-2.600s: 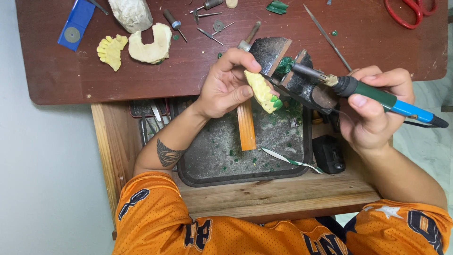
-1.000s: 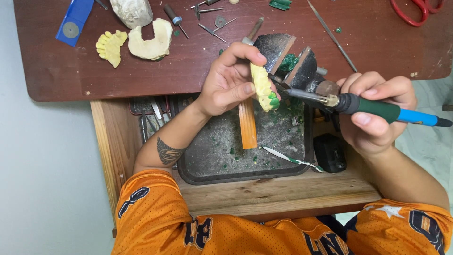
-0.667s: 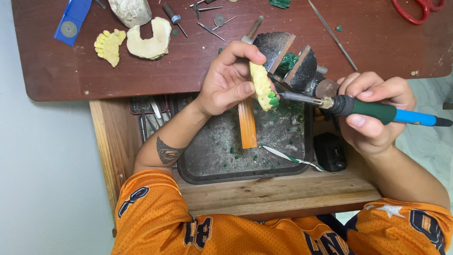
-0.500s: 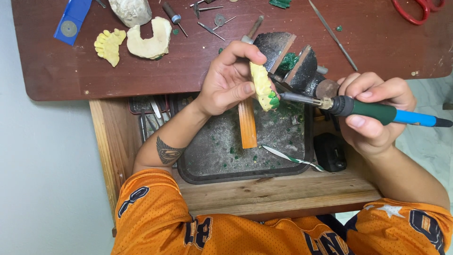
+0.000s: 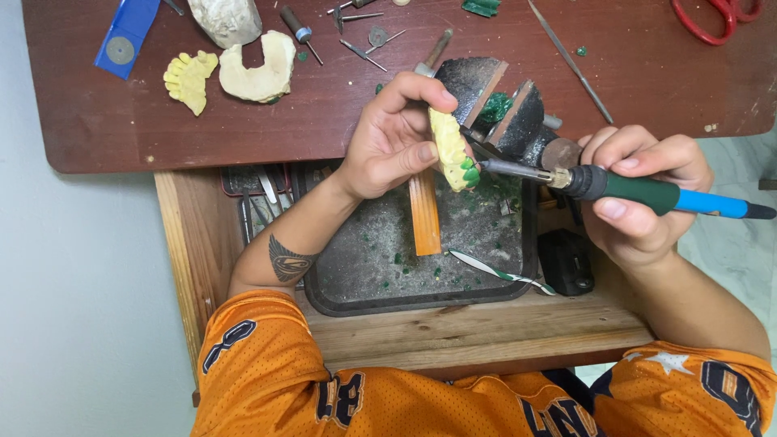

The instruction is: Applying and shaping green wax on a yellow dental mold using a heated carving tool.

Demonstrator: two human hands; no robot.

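My left hand (image 5: 398,133) grips a pale yellow dental cast (image 5: 449,148) with green wax on its lower end, held above the dark tray (image 5: 340,283). In my right hand (image 5: 639,194) is a soldering-iron-like tool (image 5: 639,191) with a green and blue handle. Its metal tip (image 5: 490,167) touches the green wax on the cast. A black bench block with wooden faces (image 5: 502,109) sits just behind the cast.
On the brown table (image 5: 566,97) lie a yellow cast (image 5: 188,78), a cream arch-shaped cast (image 5: 261,69), a blue card (image 5: 125,36), small burs, a thin rod and red scissors (image 5: 712,16). The tray holds green wax bits, an orange stick (image 5: 424,214) and a spatula (image 5: 502,273).
The tool tip has come left to the green wax on the cast. My left hand has turned the cast slightly and holds it steady.
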